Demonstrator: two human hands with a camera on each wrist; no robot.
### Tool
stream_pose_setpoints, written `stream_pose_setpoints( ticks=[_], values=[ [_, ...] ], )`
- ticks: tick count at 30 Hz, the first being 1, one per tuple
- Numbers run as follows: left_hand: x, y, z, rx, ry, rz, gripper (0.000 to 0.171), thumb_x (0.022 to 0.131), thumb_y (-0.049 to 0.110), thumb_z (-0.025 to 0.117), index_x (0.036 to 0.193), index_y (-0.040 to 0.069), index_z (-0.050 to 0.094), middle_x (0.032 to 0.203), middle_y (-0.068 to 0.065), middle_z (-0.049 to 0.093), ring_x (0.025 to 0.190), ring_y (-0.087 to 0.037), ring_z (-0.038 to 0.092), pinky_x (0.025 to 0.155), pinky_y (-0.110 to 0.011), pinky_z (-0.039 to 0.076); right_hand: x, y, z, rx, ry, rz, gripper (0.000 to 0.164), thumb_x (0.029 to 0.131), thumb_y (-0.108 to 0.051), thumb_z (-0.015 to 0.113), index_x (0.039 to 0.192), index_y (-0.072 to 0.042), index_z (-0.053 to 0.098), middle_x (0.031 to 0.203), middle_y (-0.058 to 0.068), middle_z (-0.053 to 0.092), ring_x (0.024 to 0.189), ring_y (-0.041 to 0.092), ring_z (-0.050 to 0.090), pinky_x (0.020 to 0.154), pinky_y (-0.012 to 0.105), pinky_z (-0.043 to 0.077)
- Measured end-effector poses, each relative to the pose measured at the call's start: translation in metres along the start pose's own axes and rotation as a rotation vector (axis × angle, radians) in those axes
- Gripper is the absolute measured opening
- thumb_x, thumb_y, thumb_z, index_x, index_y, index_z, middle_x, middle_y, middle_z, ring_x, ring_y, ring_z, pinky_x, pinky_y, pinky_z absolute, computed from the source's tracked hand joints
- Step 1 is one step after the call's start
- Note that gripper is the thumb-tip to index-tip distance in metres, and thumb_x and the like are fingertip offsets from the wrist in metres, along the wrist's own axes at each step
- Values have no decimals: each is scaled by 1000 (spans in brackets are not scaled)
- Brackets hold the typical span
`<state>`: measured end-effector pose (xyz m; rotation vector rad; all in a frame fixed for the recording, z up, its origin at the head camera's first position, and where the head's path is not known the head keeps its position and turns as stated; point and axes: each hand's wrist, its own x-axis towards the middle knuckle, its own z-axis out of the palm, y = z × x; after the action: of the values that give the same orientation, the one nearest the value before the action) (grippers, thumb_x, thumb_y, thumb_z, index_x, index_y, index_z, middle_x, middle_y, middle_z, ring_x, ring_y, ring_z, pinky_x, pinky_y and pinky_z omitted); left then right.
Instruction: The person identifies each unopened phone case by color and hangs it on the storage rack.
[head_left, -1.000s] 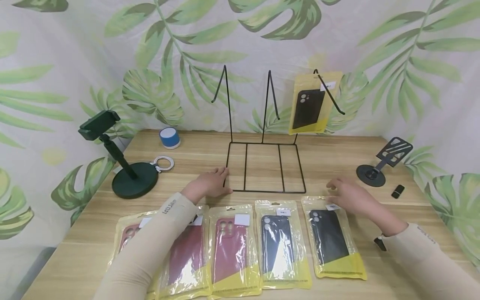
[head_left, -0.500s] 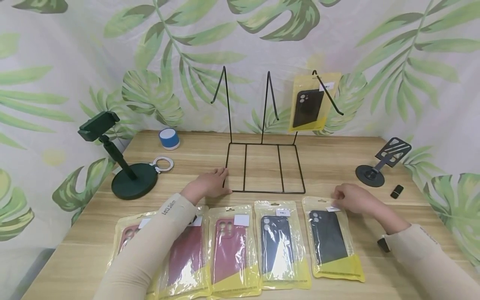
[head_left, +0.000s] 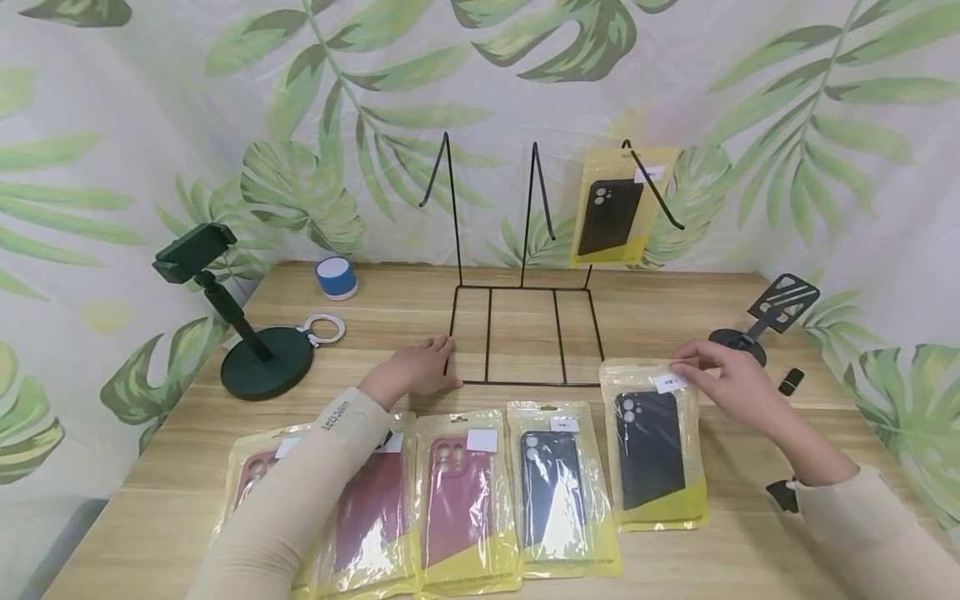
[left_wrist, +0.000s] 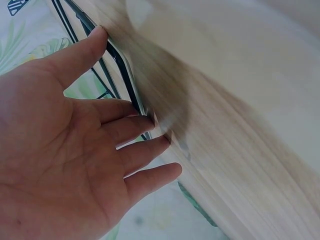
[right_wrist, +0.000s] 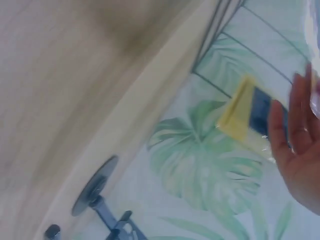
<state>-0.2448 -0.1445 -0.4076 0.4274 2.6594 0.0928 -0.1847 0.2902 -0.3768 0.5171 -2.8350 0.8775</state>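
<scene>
Left hand [head_left: 417, 367], fingers outstretched, against wire rack [head_left: 525, 383] — right hand [head_left: 729, 385] pinched onto black-case packet [head_left: 649, 450]

The pouches [head_left: 495, 575] along the bottom of the frame are translucent pale yellow with bands of solid yellow, their cases running from dusty pink [head_left: 459, 525] at lower left through slate blue [head_left: 551, 479] to black [head_left: 651, 450] at lower right, while the yellow hanging pouch [head_left: 636, 250] at upper right shows another black one. The rack [head_left: 488, 333] is black, the table [head_left: 652, 308] pale brown with streaked grain, the backdrop [head_left: 750, 50] whitish with green leaves. At left stand a dark green holder [head_left: 267, 363] and a blue-and-white cylinder [head_left: 337, 278]; the sleeves [head_left: 273, 517] are cream.
</scene>
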Motion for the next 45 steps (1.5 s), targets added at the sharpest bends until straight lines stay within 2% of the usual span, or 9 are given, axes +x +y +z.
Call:
stream_pose_setpoints(
  ticks=[5, 8, 10, 12, 15, 17, 22, 30, 45],
  values=[
    [1, -2, 0, 10, 2, -3, 82, 101, 49, 50, 158, 1, 14, 165, -19, 15, 151, -39, 20, 121, -54, 26, -7, -17, -3, 146, 180, -140, 4, 93, -6, 67, 96, -8, 69, 89, -8, 71, 80, -5, 61, 72, 10, 49],
    [3, -5, 1, 25, 6, 0, 82, 101, 49, 50, 158, 2, 15, 165, -18, 15, 151, -38, 20, 121, -54, 26, -10, -25, -5, 231, 257, -262, 2, 92, -1, 66, 93, -1, 68, 86, -16, 66, 74, -6, 59, 74, 6, 48],
    [3, -6, 2, 32, 9, 1, 82, 101, 50, 49, 158, 2, 15, 165, -18, 16, 151, -38, 20, 121, -54, 26, -10, -28, -6, 278, 318, -343, 9, 88, 7, 66, 90, -1, 69, 86, -15, 67, 72, -6, 60, 73, 6, 48],
    [3, -6, 2, 27, 8, 0, 83, 101, 50, 50, 159, 2, 14, 165, -18, 15, 152, -38, 20, 121, -54, 26, -9, -31, -8, 307, 372, -413, 4, 90, 2, 67, 86, 2, 68, 82, -11, 68, 70, -6, 59, 72, 5, 48],
    [4, -7, 2, 21, 8, -1, 84, 101, 50, 50, 159, 3, 13, 165, -18, 15, 152, -38, 19, 121, -54, 25, -3, -34, -13, 345, 444, -492, 11, 91, -1, 68, 83, 6, 67, 73, -4, 65, 65, -6, 55, 67, 4, 46],
    [3, -7, 2, 20, 8, -2, 84, 101, 51, 50, 159, 3, 12, 166, -17, 14, 152, -38, 19, 121, -54, 25, 2, -37, -19, 354, 479, -514, 23, 93, -7, 68, 81, 13, 64, 69, -6, 62, 62, -6, 52, 63, 5, 45],
    [3, -6, 1, 16, 7, 1, 84, 100, 50, 50, 159, 3, 13, 165, -18, 15, 152, -38, 19, 121, -54, 26, 19, -47, -33, 373, 573, -454, 9, 87, 10, 64, 83, 19, 61, 79, -18, 65, 60, -5, 51, 57, 6, 41],
    [4, -7, 3, 10, 6, 0, 84, 100, 50, 51, 159, 3, 14, 166, -18, 15, 151, -39, 20, 119, -58, 26, 53, -64, -54, 374, 698, -335, 12, 89, 8, 63, 90, 20, 60, 83, -23, 64, 59, -4, 48, 55, 9, 37],
    [1, -4, 2, 19, 5, 8, 81, 101, 49, 50, 158, 2, 16, 165, -18, 16, 151, -38, 21, 120, -55, 27, 89, -64, -59, 343, 678, -316, 16, 92, 2, 64, 92, 18, 62, 83, -25, 62, 65, -6, 54, 58, 7, 41]
  ],
)
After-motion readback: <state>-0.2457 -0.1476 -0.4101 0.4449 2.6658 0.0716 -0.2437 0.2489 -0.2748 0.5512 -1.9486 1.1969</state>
